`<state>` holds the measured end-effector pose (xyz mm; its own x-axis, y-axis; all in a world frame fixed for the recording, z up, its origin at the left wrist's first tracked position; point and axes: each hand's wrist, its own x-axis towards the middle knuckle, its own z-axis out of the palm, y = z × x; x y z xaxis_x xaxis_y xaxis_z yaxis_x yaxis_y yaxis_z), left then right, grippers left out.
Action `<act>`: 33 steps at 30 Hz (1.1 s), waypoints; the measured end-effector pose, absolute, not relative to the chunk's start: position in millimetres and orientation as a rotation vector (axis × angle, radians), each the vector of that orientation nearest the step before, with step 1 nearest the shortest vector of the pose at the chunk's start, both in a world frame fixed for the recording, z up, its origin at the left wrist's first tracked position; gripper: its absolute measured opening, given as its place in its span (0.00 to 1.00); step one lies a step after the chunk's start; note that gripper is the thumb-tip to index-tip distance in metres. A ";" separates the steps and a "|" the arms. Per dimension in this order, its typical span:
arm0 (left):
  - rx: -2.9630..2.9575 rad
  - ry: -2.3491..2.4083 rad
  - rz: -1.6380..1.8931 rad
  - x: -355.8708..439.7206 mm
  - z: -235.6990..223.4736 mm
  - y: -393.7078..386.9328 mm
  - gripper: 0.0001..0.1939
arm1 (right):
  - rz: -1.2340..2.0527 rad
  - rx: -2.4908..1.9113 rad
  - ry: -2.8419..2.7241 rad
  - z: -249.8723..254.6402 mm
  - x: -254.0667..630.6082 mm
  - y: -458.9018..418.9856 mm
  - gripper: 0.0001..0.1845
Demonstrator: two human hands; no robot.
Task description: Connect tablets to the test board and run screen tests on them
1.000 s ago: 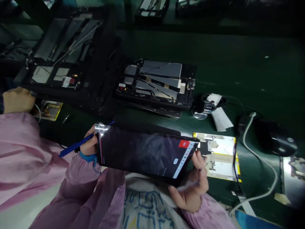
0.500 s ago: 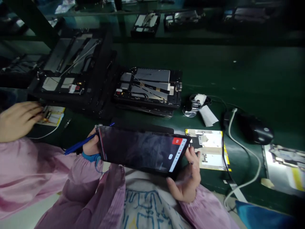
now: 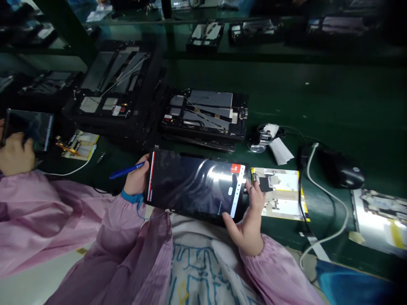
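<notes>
A dark tablet (image 3: 193,184) with a lit screen strip and a red patch at its right end is held level over my lap. My left hand (image 3: 137,180) grips its left edge and also pinches a blue pen (image 3: 124,171) that points left. My right hand (image 3: 248,216) holds the right end from below, thumb on the screen edge. Both sleeves are pink.
Opened tablets with bare insides lie stacked on the green bench (image 3: 318,97) at centre (image 3: 205,112) and left (image 3: 108,93). A yellow-edged sheet (image 3: 281,192), a black mouse (image 3: 341,173) with a white cable, and a tally counter (image 3: 262,142) sit right. A co-worker's hand (image 3: 15,154) holds another tablet far left.
The tablet has tilted flatter and its screen catches more glare. The co-worker's hand left the small board on the bench and now holds a tablet. The view shifted slightly.
</notes>
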<state>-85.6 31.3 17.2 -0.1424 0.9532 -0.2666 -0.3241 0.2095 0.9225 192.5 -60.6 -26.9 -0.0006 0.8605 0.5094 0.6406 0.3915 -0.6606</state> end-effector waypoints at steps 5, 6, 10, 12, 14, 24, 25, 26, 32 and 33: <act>0.720 1.216 1.268 -86.0 15.2 31.5 0.18 | 0.303 -1.364 -1.749 -27.2 192.7 -60.2 0.44; 0.719 1.222 1.263 -86.2 15.2 31.5 0.19 | 0.300 -1.366 -1.753 -27.6 192.6 -60.3 0.44; 0.710 1.238 1.259 -86.2 15.9 31.9 0.19 | 0.290 -1.374 -1.750 -29.2 192.3 -60.5 0.44; 0.717 1.234 1.260 -85.8 16.0 32.3 0.19 | 0.285 -1.374 -1.749 -29.6 192.5 -60.5 0.44; 0.726 1.223 1.267 -85.6 15.5 32.6 0.20 | 0.291 -1.375 -1.745 -30.0 192.9 -60.7 0.44; 0.724 1.195 1.313 -86.0 11.9 32.0 0.21 | 0.350 -1.345 -1.707 -36.6 193.4 -63.0 0.48; 0.726 1.196 1.308 -85.9 12.0 31.9 0.21 | 0.350 -1.346 -1.707 -37.1 193.5 -63.1 0.48; 0.729 1.196 1.304 -85.9 12.1 31.9 0.21 | 0.352 -1.348 -1.707 -37.4 193.5 -63.1 0.48; 0.721 1.186 1.294 -86.1 13.1 32.1 0.21 | 0.359 -1.375 -1.701 -35.4 193.2 -63.2 0.47; 0.714 1.184 1.293 -85.9 13.6 32.2 0.21 | 0.358 -1.374 -1.702 -34.7 193.1 -63.2 0.47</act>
